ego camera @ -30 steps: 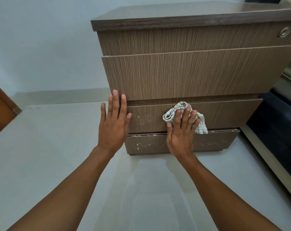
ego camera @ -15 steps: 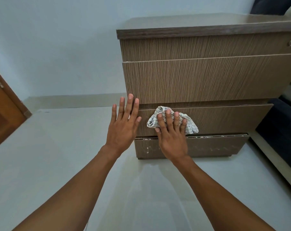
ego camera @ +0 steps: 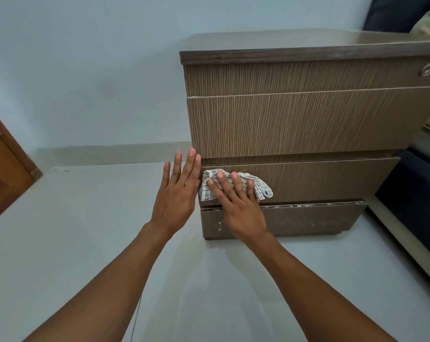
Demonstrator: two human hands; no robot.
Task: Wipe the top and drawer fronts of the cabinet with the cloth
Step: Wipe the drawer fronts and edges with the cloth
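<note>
Cabinet (ego camera: 307,119) on pale floor (ego camera: 61,243); right hand (ego camera: 241,208) spread, pressing cloth (ego camera: 260,187) on drawer front, left hand (ego camera: 177,193) flat

Two forearms showing, both bare to the frame edge, no sleeves showing. Left hand (ego camera: 177,196): wearing nothing, five fingers showing, nails short. Right hand (ego camera: 241,211): wearing nothing, four fingers showing, nails short.

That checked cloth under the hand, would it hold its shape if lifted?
Probably not: the cloth lies bunched in soft folds under the right hand, so it likely droops. It looks thin, so probably light. Pushed along the drawer front, it would likely slide and rumple.
</note>
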